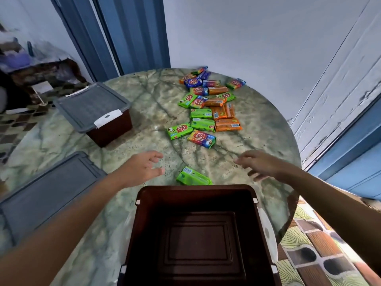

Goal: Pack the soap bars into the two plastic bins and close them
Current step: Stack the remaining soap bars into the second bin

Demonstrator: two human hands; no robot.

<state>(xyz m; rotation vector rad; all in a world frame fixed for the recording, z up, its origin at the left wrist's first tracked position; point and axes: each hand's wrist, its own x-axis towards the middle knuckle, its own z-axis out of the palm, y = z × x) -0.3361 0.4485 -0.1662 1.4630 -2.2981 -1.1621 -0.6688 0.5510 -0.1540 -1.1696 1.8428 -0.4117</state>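
Observation:
An open dark brown bin (144,205) stands empty at the table's near edge. Just beyond its far rim lies one green soap bar (192,176). My left hand (142,167) hovers to the left of that bar, fingers apart and holding nothing. My right hand (259,164) hovers to its right, also open and empty. A pile of several soap bars (210,104) in green, orange and blue wrappers lies further back. A second brown bin (109,131) with its grey lid (90,106) on stands at the left.
A loose grey lid (47,195) lies flat on the marble-patterned round table (156,112) at the near left. A white wall and blue door frame stand behind. Patterned floor tiles (321,254) show at the lower right.

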